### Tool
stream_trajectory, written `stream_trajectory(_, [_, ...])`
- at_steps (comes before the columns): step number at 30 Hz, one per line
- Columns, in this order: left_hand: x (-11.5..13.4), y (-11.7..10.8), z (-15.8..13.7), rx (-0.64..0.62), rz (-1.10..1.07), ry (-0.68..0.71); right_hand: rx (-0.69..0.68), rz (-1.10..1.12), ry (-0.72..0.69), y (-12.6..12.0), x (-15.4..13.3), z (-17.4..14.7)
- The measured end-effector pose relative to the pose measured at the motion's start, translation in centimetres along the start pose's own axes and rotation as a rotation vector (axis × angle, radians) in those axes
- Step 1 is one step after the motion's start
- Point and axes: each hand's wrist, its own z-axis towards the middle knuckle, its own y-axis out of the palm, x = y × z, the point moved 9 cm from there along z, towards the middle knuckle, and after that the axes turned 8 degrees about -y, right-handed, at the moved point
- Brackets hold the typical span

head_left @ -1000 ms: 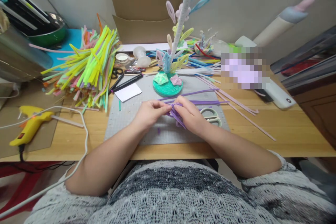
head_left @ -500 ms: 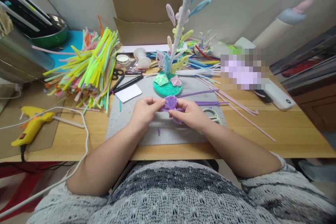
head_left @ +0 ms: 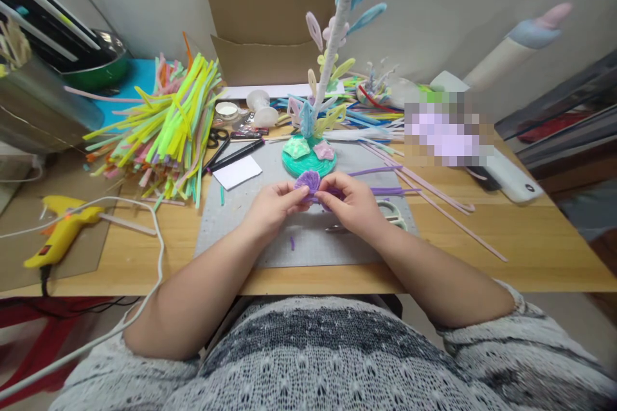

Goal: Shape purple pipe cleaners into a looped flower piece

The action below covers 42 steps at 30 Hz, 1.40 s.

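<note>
Purple petal [head_left: 307, 182] is sitting between your two hands, over the grey mat [head_left: 270, 250]. Your left hand [head_left: 274, 205] is gripping it, thumb pressing on its lower edge. Your right hand [head_left: 351, 203] is pinching thumb to finger at the petal's foot, seemingly on a strand there; your fingers are hiding exactly what they are holding. You are probably shaping or securing that foot, so a firm left grip is mattering most: you are best pinching close to the foot, leaving the rounded top free so its rows are not flattening. With the right, you are wanting small, even pulls, since hard tugging is likely bending the wire askew. Just beyond your fingertips, the green base [head_left: 294, 167] is standing, so you are needing to hold your work clear of it. Scissors [head_left: 399, 215] are lying partly beneath your right hand, handles to its right; more purple stems [head_left: 400, 191] are stretching out beyond that hand. Nearer you, a purple scrap [head_left: 292, 243] is resting on the mat.
</note>
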Motion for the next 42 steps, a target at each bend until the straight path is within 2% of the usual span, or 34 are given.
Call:
stream_trajectory(6, [-0.6, -0.2, 0.3, -0.017, 0.058, -0.025, -0.008, -0.105, -0.115, 0.1, -1.1, -0.1])
stream_trajectory(12, [-0.1, -0.5, 0.1, 0.031, 0.13, 0.009, -0.053, -0.16, -0.137, 0.3, -1.2, 0.0])
stream_trajectory(16, [0.4, -1.1, 0.0, 0.127, 0.264, 0.076, -0.137, -0.272, -0.156, 0.9, -1.6, -0.1])
stream_trajectory(19, [1.2, -1.1, -0.3, 0.167, 0.352, 0.177, -0.157, -0.241, -0.101, 1.3, -1.4, -0.4])
stream_trajectory(21, [1.5, -0.5, -0.5, 0.131, 0.33, 0.219, -0.114, -0.16, -0.037, 1.3, -1.1, -0.5])
stream_trajectory(25, [0.9, 1.3, -0.5, -0.066, 0.18, 0.197, 0.044, 0.1, 0.137, 1.0, 0.6, -0.8])
stream_trajectory(27, [0.5, 1.7, -0.4, -0.124, 0.14, 0.174, 0.05, 0.226, 0.205, 1.5, 1.3, -0.9])
stream_trajectory(29, [0.4, 1.7, -0.4, -0.133, 0.133, 0.173, 0.013, 0.25, 0.226, 2.0, 1.5, -1.1])
stream_trajectory(32, [0.5, 1.5, -0.5, -0.115, 0.15, 0.168, -0.001, 0.071, 0.143, 1.5, 0.8, -1.1])
stream_trajectory(36, [0.6, 1.2, -0.6, -0.058, 0.169, 0.124, 0.044, -0.195, -0.076, 0.1, -1.2, -0.9])
stream_trajectory(40, [0.4, 1.2, -0.6, -0.081, 0.086, 0.091, -0.042, -0.341, -0.334, 0.2, -3.2, -0.7])
stream_trajectory(42, [0.0, 1.2, -0.4, -0.096, 0.042, 0.049, -0.066, -0.426, -0.419, 0.4, -3.6, -0.7])
